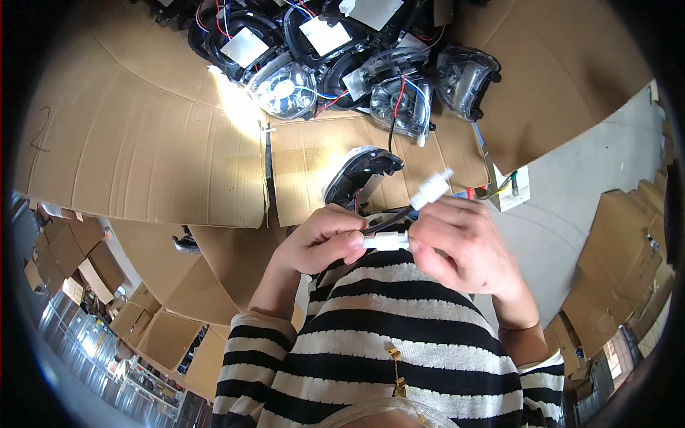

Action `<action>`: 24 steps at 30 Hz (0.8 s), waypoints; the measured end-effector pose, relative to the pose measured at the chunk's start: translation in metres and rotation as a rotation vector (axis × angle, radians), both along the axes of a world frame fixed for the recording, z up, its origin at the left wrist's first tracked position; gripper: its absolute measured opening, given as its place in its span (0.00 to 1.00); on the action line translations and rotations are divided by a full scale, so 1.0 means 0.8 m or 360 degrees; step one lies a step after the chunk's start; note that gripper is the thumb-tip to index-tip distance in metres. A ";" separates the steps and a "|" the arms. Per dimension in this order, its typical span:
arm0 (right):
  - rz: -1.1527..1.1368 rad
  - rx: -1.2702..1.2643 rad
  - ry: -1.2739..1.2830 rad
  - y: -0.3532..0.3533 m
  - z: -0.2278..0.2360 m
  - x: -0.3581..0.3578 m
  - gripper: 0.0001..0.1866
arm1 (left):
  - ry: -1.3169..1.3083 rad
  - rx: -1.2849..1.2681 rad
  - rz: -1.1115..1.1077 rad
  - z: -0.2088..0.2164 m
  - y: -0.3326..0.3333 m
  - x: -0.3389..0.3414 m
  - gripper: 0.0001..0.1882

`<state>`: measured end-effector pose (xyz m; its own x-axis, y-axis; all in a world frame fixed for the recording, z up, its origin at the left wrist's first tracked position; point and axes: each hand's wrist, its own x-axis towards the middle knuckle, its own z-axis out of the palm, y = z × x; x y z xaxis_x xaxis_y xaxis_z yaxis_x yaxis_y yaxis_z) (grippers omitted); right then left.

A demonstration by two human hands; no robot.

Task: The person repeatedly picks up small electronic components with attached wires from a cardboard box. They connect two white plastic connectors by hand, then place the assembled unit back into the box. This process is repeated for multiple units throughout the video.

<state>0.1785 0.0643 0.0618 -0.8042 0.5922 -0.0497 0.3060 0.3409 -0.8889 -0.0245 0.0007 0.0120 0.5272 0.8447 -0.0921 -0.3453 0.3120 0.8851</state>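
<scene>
We'd say workshop, assembly-area type: wired lamp units (284, 91) heaped on cardboard sheeting (143, 143), open cartons (170, 335) lower left, more cardboard boxes (606, 264) at right, all around us, plain grey floor (571, 203).

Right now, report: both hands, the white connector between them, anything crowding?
Left hand pinching white connector; right hand at its other end. Second white connector juts up by right hand. Black lamp housing lies just beyond.

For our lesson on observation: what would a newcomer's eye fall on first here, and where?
Near the centre, a white connector, held between the left hand and right hand, stands out against the striped top. Above it in the picture, black-and-clear lamp units lie crowded on cardboard.
</scene>
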 end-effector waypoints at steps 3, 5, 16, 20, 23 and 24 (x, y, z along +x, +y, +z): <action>-0.0094 -0.0031 0.0058 -0.009 -0.004 0.003 0.05 | 0.0105 -0.0072 -0.0023 0.003 -0.003 0.001 0.16; -0.0121 -0.0041 0.0072 -0.010 -0.008 0.006 0.04 | 0.0400 -0.0082 -0.0045 0.010 0.001 -0.001 0.14; -0.0283 -0.0352 0.0202 -0.001 0.015 0.032 0.01 | 0.0890 0.0206 0.0488 0.042 0.001 -0.006 0.11; -0.0248 -0.0410 0.0341 0.002 0.020 0.030 0.01 | 0.0852 0.0065 0.0399 0.049 0.002 -0.008 0.09; -0.0258 -0.0384 0.0371 0.005 0.022 0.029 0.01 | 0.0765 0.0214 0.0284 0.039 0.001 -0.018 0.07; -0.0259 -0.0370 0.0381 0.006 0.022 0.030 0.01 | 0.0725 0.0309 0.0236 0.035 0.003 -0.021 0.07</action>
